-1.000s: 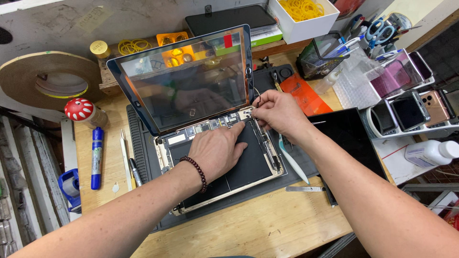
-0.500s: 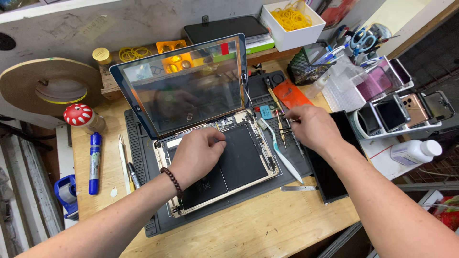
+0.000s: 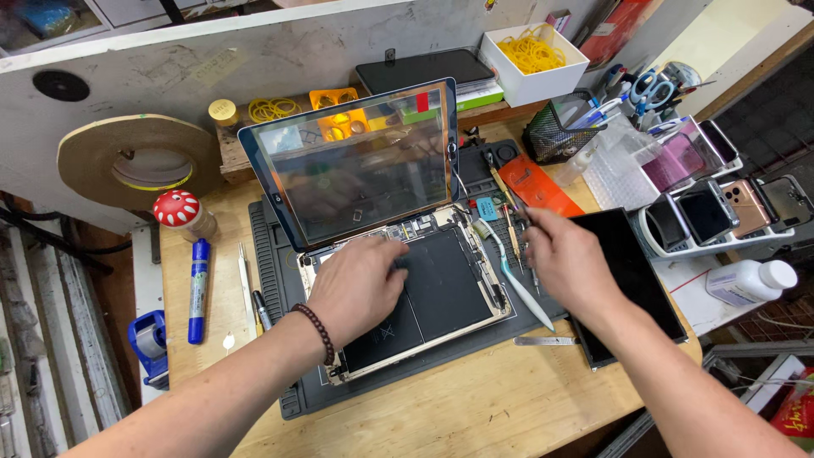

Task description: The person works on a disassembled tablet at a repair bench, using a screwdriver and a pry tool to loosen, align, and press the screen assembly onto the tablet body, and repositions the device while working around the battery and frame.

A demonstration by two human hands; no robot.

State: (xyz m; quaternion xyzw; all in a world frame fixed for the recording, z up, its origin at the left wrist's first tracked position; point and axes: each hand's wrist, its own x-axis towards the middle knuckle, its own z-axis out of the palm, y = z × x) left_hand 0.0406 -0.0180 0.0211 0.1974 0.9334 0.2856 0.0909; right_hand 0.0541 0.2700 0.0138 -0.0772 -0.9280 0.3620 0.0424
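Right at the back edge of your desk (image 3: pixel 475 407) sits a white square box of yellow rubber bands (image 3: pixel 532 53), with a flat orange packet (image 3: pixel 534 187) lying in front of it beside a black mesh pen holder (image 3: pixel 564 131). A white bottle (image 3: pixel 750 282) lies on its side at the far right, next to a white rack of phones (image 3: pixel 721 216). To the left you have a big tape roll (image 3: pixel 136 165) leaning on the grey wall, a red-and-white spotted cap on a small bottle (image 3: pixel 182 212), and a blue marker (image 3: pixel 197 288) lying flat on the wood.

The opened tablet (image 3: pixel 424 297) rests on a dark grey mat (image 3: pixel 280 254) in the middle of the desk, its glass screen (image 3: pixel 356 161) tilted up and back, black battery cells and a strip of circuit board exposed. Your left hand (image 3: pixel 360 288) lies palm down on the tablet's insides, fingers loosely curled, gripping nothing. Your right hand (image 3: pixel 568 263) hovers over the tools (image 3: pixel 509 229) at the mat's right edge, fingertips pinched together; whether it grips anything, you cannot tell.
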